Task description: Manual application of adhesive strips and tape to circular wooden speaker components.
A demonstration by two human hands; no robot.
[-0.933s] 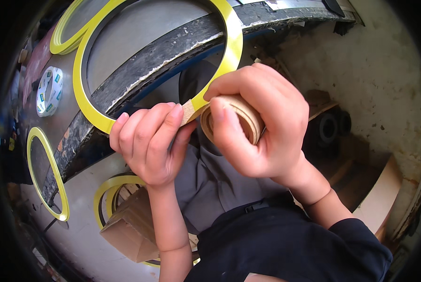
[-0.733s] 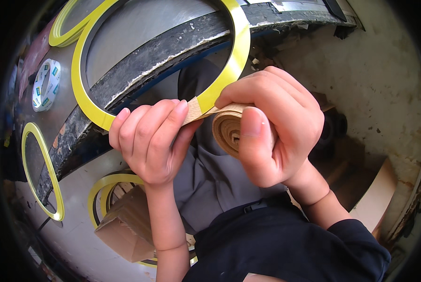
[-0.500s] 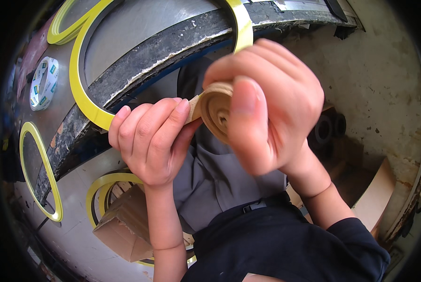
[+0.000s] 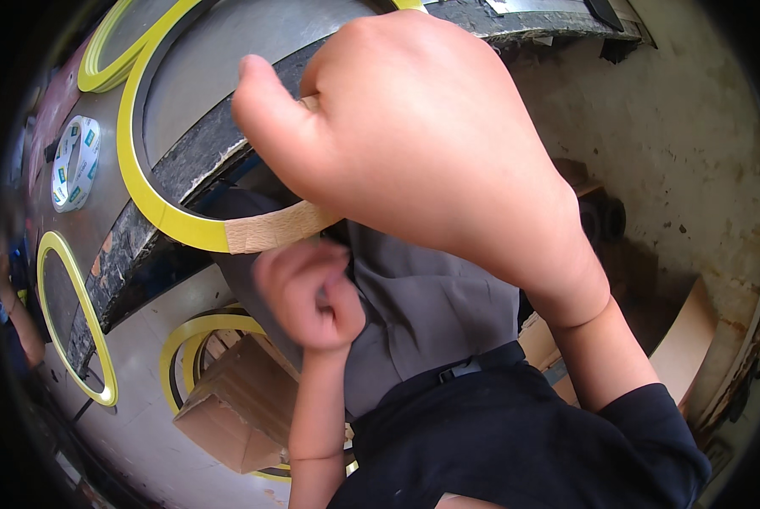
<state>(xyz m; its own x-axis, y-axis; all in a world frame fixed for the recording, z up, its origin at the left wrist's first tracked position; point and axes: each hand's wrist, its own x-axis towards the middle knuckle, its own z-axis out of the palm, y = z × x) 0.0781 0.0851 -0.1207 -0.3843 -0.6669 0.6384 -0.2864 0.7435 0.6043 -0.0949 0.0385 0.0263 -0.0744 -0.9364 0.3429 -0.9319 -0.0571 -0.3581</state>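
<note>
A large ring (image 4: 129, 144) with a yellow face and dark inner edge leans over the bench edge. Tan crinkled paper tape (image 4: 269, 231) is wound around its near stretch. My right hand (image 4: 422, 127) is closed above the ring, thumb pointing left; a sliver of tan shows behind the thumb, but the tape roll is hidden by the hand. Just under the taped stretch is my left hand (image 4: 308, 293), apart from the ring, its curled fingers smeared by motion.
On the metal bench (image 4: 201, 85) lie a white printed tape roll (image 4: 76, 161) and stacked yellow rings (image 4: 100, 81). Another yellow ring (image 4: 100, 373) leans at the left. A cardboard box (image 4: 235, 399) stands below, beside further yellow rings (image 4: 172, 348). A stained wall (image 4: 668, 153) is at right.
My left hand has let go of the ring and tape and dropped below them. My right hand has swung left over the ring, and the tape roll has gone out of sight.
</note>
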